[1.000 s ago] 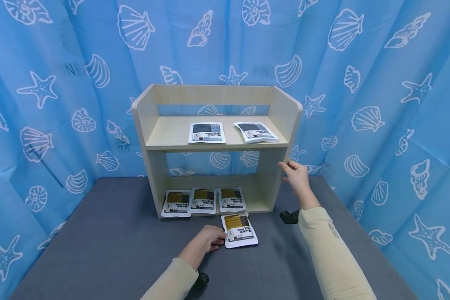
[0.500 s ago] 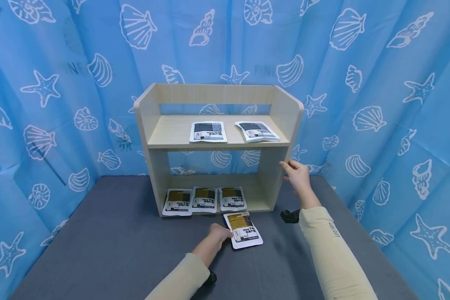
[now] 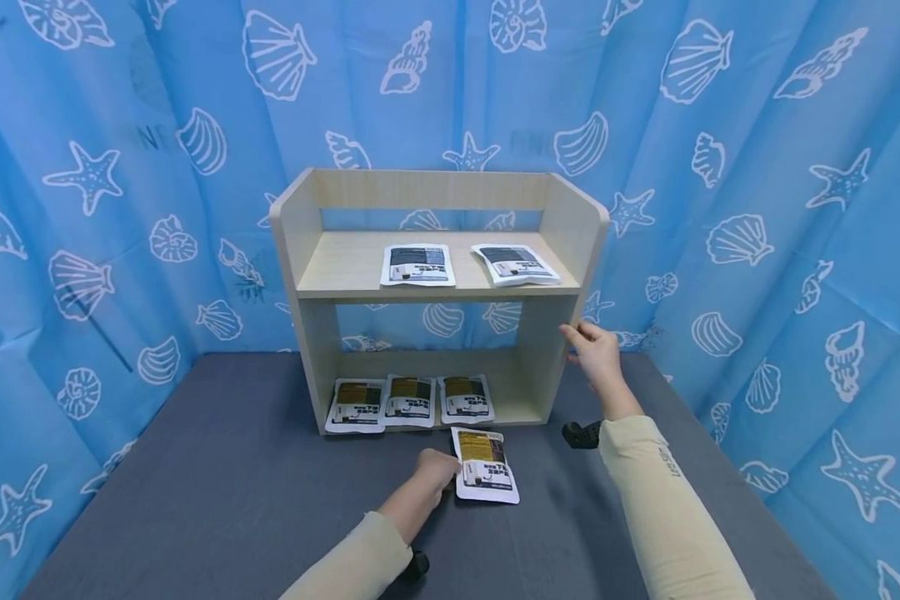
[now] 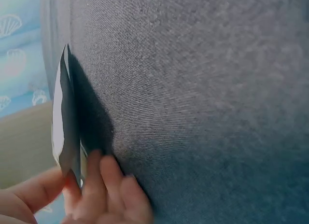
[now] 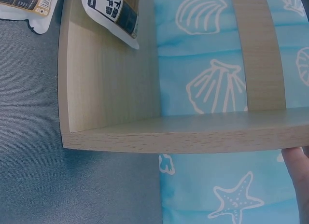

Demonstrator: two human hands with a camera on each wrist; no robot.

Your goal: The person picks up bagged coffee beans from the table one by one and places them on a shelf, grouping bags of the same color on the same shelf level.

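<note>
A white-edged pouch [image 3: 487, 467] with a gold and dark printed label is in front of the shelf. My left hand [image 3: 433, 475] pinches its left edge between thumb and fingers. In the left wrist view the pouch [image 4: 63, 113] shows edge-on, tilted, with a dark shadow on the cloth beneath; the other fingers extend below it. My right hand [image 3: 598, 362] holds the right side panel of the small wooden shelf [image 3: 585, 229] near its front edge. Only one finger [image 5: 297, 173] of that hand shows in the right wrist view, against the panel's outer side.
Three gold-labelled pouches [image 3: 408, 402] lie in a row on the shelf's bottom board, toward the left. On the upper board lie two dark-labelled pouches [image 3: 418, 265]. A grey cloth [image 3: 255, 500] covers the table. Behind hangs a blue shell-print curtain [image 3: 420, 83].
My left hand has moved slightly right and taken a pinch on the pouch's edge. The pouch has turned and shifted a little right. My right hand has stayed at the panel.
</note>
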